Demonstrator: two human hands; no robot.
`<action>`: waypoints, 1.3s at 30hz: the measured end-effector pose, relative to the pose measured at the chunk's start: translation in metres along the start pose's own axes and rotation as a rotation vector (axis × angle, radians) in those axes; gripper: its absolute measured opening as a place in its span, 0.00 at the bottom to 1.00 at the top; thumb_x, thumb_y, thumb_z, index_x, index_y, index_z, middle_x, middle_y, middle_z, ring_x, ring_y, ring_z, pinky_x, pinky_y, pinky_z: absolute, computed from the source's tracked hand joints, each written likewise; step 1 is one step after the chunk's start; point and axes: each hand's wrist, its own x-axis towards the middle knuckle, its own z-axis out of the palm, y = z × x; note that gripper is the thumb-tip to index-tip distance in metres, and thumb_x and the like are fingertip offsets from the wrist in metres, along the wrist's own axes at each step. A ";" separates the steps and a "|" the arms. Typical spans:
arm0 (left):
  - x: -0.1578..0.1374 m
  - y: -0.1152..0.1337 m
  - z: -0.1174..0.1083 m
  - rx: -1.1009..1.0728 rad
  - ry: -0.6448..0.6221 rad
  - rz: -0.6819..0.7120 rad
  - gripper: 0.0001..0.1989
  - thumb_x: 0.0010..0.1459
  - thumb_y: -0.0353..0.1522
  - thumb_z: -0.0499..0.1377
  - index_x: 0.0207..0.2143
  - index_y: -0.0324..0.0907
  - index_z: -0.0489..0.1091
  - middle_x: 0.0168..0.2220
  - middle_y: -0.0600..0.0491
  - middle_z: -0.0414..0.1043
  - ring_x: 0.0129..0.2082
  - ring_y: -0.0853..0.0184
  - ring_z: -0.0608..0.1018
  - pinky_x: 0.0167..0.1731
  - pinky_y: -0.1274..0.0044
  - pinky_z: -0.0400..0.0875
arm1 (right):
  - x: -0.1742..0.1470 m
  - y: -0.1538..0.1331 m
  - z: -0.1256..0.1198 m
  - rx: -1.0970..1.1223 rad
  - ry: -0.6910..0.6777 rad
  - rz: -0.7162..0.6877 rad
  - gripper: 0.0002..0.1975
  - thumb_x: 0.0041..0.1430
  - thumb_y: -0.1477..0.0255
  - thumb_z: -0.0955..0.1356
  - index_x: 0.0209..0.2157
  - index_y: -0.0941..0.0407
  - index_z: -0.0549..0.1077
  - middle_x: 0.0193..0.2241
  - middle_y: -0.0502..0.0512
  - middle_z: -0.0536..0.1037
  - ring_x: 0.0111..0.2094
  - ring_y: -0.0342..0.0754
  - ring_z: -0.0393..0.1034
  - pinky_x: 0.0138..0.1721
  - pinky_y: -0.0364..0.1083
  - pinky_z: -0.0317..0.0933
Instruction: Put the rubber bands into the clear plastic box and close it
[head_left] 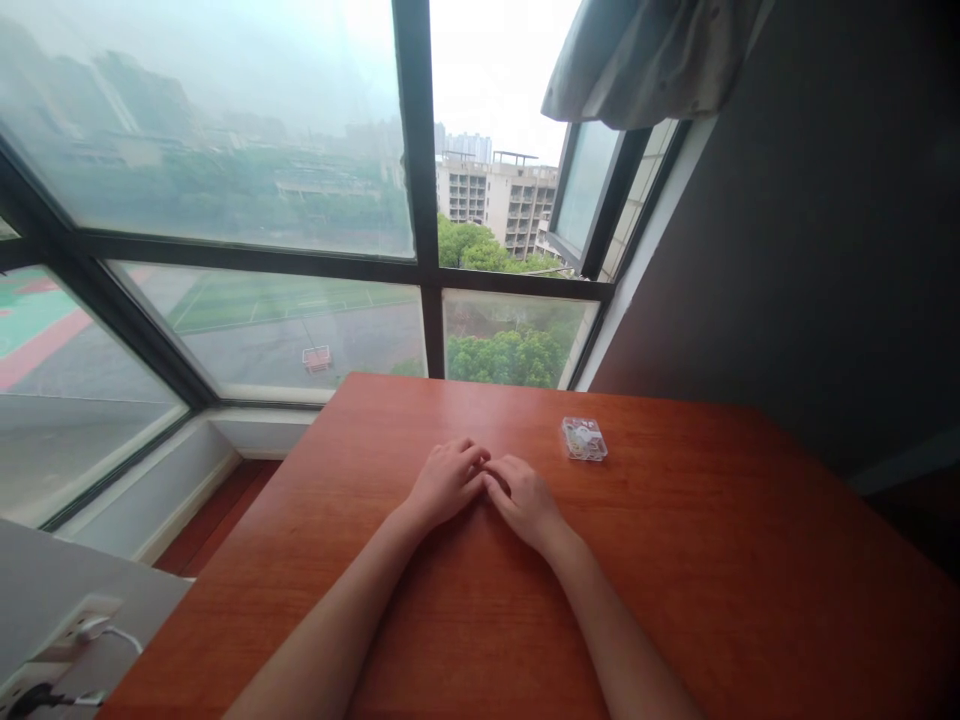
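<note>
My left hand (448,482) and my right hand (525,503) meet over the middle of the reddish-brown wooden table (675,530). Their fingertips come together, with the fingers of both hands bent and closed in a pinch. Whatever lies between the fingertips, if anything, is too small or too hidden to make out. To the right of my right hand, a small clear plastic box (584,439) rests on the tabletop, apart from both hands. Small pale items show inside it, but their kind is unclear.
Beyond the table's far edge stand windows with dark frames (431,200), one pane open at the right. A grey curtain (652,70) hangs above. A dark wall (810,220) borders the right side. At lower left, a cable is plugged into a wall socket (79,625).
</note>
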 end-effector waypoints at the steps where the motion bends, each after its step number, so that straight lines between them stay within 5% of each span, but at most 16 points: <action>1: 0.000 0.000 0.000 0.005 -0.007 0.007 0.08 0.59 0.36 0.55 0.41 0.47 0.71 0.40 0.52 0.70 0.41 0.63 0.72 0.41 0.73 0.63 | 0.000 0.002 -0.001 0.002 -0.008 0.012 0.10 0.65 0.72 0.61 0.41 0.55 0.73 0.38 0.55 0.76 0.40 0.48 0.69 0.44 0.47 0.62; 13: -0.001 0.005 -0.005 -0.011 -0.022 0.018 0.10 0.60 0.37 0.55 0.41 0.47 0.72 0.39 0.52 0.70 0.40 0.63 0.72 0.41 0.72 0.62 | 0.001 -0.005 -0.007 -0.159 -0.089 0.074 0.12 0.65 0.74 0.59 0.32 0.56 0.73 0.34 0.54 0.77 0.36 0.46 0.70 0.40 0.43 0.59; 39: 0.001 0.004 -0.004 -0.052 -0.012 -0.008 0.08 0.56 0.35 0.58 0.38 0.46 0.72 0.38 0.52 0.71 0.38 0.65 0.73 0.40 0.74 0.64 | 0.000 -0.013 -0.014 -0.106 -0.093 0.096 0.11 0.63 0.75 0.61 0.39 0.54 0.75 0.37 0.55 0.79 0.40 0.48 0.71 0.43 0.44 0.60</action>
